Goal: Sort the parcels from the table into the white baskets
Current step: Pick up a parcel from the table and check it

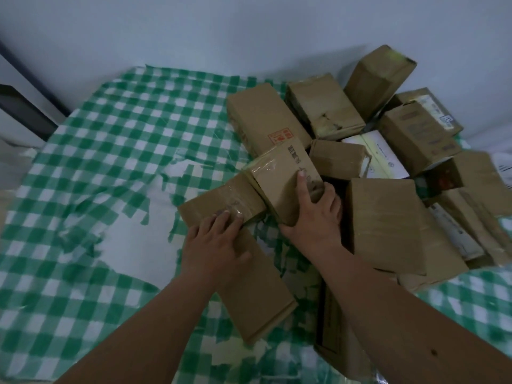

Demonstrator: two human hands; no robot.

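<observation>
Head view: the right hand (pixel 315 212) grips a small taped parcel (pixel 282 176), thumb lying along its top face and fingers curled round its right edge, so the box sits tilted with its printed end raised toward the pile. The left hand (pixel 219 242) rests on a long flat parcel (pixel 238 250), fingers nearly straight and pressed on the shiny tape at its upper end; I cannot tell whether the thumb hooks its side. The two parcels touch, the small one overlapping the upper corner of the long one. Just right of the right hand stands a larger brown box (pixel 385 223), and behind it a heap of parcels spreads to the right edge: a box with a red stamp (pixel 266 117), a torn crumpled box (pixel 324 106), a tall box leaning against the wall (pixel 379 79), a white and pale yellow carton (pixel 382 153), and several more stacked loosely against each other. Another dark carton (pixel 332 322) lies under the right forearm. Everything sits on a green and white checked tablecloth (pixel 110 151), torn in the middle to show white beneath. A pale wall (pixel 194 31) rises behind the table.
</observation>
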